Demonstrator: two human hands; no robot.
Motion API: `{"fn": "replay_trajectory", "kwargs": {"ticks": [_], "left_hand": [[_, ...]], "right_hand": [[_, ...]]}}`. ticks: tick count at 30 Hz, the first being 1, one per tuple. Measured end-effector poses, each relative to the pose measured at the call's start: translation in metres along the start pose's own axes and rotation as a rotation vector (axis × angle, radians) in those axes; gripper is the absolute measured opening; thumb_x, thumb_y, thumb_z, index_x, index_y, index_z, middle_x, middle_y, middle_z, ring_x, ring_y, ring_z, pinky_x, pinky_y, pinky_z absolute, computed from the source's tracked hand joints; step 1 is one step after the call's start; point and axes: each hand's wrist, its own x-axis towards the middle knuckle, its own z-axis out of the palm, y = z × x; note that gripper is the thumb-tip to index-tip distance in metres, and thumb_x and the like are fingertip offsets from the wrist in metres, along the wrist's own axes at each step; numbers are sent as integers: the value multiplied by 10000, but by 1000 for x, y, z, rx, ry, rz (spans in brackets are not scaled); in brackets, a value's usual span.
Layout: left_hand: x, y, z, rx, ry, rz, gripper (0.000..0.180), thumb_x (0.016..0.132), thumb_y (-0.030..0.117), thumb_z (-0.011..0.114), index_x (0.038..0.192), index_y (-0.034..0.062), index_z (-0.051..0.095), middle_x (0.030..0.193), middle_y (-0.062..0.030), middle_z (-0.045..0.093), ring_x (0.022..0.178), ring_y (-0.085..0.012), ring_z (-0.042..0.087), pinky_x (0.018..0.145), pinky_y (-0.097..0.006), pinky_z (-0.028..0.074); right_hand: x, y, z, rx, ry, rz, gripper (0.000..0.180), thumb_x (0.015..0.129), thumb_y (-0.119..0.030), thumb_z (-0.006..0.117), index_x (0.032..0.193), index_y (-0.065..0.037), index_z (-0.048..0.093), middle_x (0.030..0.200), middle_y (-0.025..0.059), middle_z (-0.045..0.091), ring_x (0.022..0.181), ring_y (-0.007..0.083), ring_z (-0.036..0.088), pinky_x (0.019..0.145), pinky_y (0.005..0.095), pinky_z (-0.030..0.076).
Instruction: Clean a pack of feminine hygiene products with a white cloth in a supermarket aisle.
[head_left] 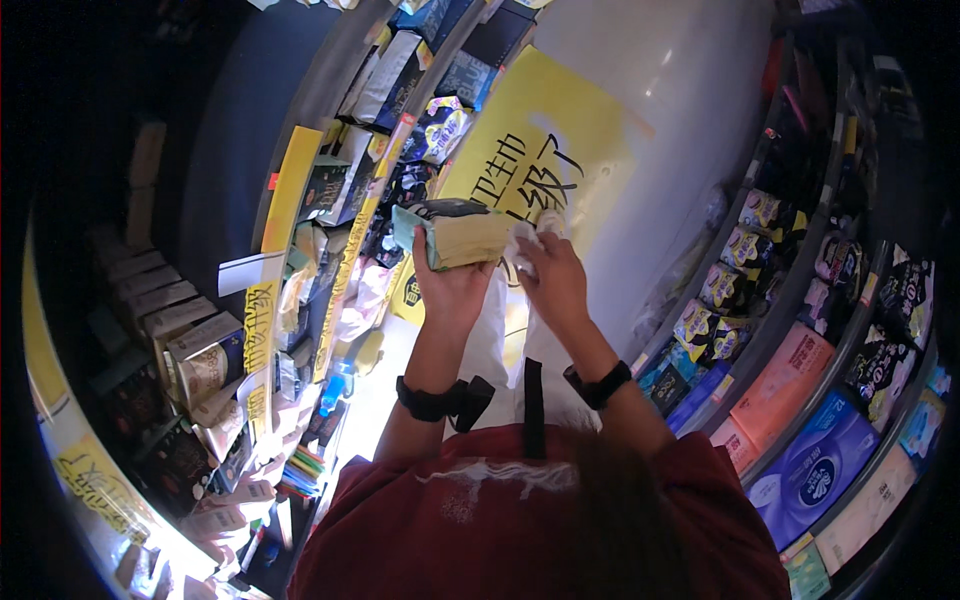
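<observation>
Slippage looks the likeliest trouble: left hand [452, 285] fingers clasp a tan packet [468, 238] aloft between the shelves, right hand [553, 280] fingers pinching a white cloth [528, 240] against its end, so hard rubbing could dislodge it.

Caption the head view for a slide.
Between shop shelves, the left hand holds a tan packet while the right hand grips white cloth.

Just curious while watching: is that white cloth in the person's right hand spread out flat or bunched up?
Bunched up: the white cloth sits crumpled in the right hand.
</observation>
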Motion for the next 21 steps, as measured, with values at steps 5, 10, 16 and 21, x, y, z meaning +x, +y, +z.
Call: {"fn": "replay_trajectory", "kwargs": {"ticks": [5,10,16,21], "left_hand": [[-5,7,3,-20,-159,-62,565,836,523,405,1203,94,416,1181,-111,472,1117,-261,428,961,-401,314],[0,6,-5,62,-169,-31,573,852,514,377,1226,81,385,1196,-109,462,1136,-250,418,970,-400,302],[-9,-5,6,178,-38,-4,517,872,469,366,1226,93,406,1199,-80,474,1124,-225,438,981,-373,312],[-1,1,-9,176,-135,31,499,867,452,386,1206,86,409,1181,-90,479,1105,-245,451,964,-403,321]], "right_hand": [[7,12,-4,321,23,298,359,683,-104,617,1033,-33,575,1024,148,522,883,303,535,737,346,466],[12,-29,-27,650,457,-39,470,690,-87,622,1148,-54,523,1090,191,452,923,305,511,766,347,447],[14,-56,-25,210,221,-267,522,724,-181,603,1224,-124,462,1151,168,432,937,363,426,827,402,376],[16,-26,-1,314,245,-90,399,766,-173,575,1136,-45,500,1133,178,451,942,348,435,816,394,382]]}}
